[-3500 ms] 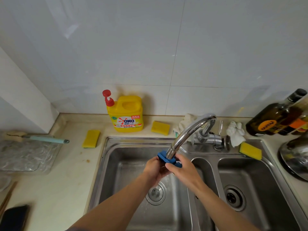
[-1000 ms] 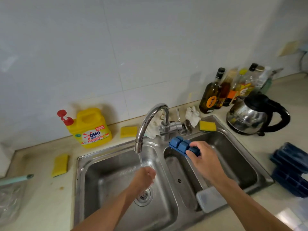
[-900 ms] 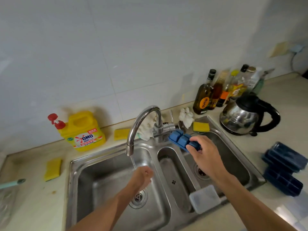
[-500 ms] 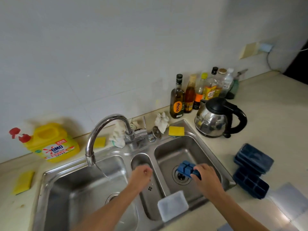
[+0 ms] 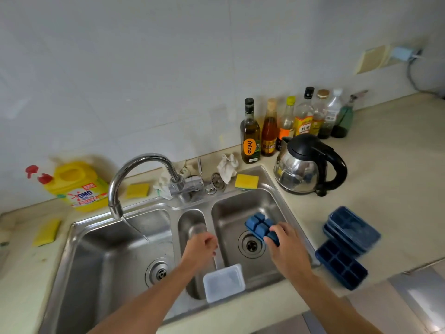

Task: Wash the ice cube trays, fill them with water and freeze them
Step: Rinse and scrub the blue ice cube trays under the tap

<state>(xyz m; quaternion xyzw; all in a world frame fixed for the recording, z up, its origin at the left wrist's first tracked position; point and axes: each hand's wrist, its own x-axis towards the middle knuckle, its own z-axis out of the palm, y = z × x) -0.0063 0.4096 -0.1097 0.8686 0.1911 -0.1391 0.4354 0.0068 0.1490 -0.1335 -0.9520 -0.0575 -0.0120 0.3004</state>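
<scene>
R hand (image 5: 286, 247) grips blue ice tray (image 5: 258, 225), upside down, over right sink basin (image 5: 240, 203)
L hand (image 5: 201, 249) loosely curled, holds nothing, above middle basin (image 5: 192, 219); more trays (image 5: 349, 235) on desk (image 5: 385, 184) beside sink

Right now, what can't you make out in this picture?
Head view only.
Tray in the right hand: underside faces the camera, so the cups' insides are hidden.
Left hand: motion blur; whether it holds anything is unclear.
Stack of trays at right: blurred, count uncertain.
Back bottles: labels too small.
</scene>
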